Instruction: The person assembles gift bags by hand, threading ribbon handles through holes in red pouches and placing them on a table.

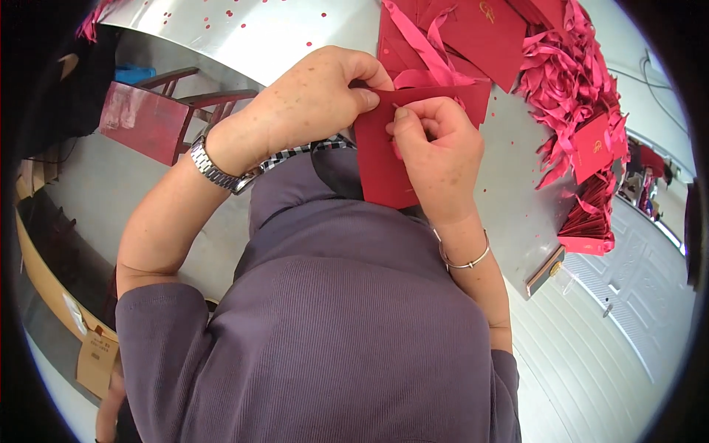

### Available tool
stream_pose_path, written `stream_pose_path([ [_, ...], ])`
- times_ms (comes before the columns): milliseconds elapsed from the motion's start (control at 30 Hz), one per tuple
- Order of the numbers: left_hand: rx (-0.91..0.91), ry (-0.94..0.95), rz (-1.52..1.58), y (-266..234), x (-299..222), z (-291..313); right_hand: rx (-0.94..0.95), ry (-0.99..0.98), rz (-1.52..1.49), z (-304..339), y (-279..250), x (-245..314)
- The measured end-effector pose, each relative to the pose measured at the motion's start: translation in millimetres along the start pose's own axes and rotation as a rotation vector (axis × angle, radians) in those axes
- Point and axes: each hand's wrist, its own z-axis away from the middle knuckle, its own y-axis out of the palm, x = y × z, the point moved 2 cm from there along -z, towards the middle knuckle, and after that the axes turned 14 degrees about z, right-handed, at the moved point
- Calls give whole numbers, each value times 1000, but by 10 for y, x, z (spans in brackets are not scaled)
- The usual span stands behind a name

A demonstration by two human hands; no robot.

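A flat red paper bag [384,171] hangs in front of my body at the table's edge. With thumb and forefinger, my left hand [314,92] pinches its upper edge near the left corner. My right hand [443,151] is closed in front of the bag, thumb against forefinger on a thin bit of pink ribbon whose short end shows beside the fingers. More pink ribbon [421,77] loops behind the bag's top edge. What lies inside my right palm is hidden.
Red bags [480,37] lie stacked on the metal table [509,170]. To their right is a big heap of pink ribbons [565,81], with more bags below. A phone-like object [545,273] rests at the table's edge. A red stool [144,118] stands on the left.
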Motion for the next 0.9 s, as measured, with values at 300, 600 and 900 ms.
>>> stream_pose_path([
  [300, -32, 31, 19, 51, 115, 3, 9, -11, 158, -54, -4, 72],
  [600, -57, 525, -343, 85, 91, 24, -219, -541, 736, -79, 59, 158],
  [900, -82, 464, -322, 98, -14, 44, -159, -363, 413, -134, -75, 199],
])
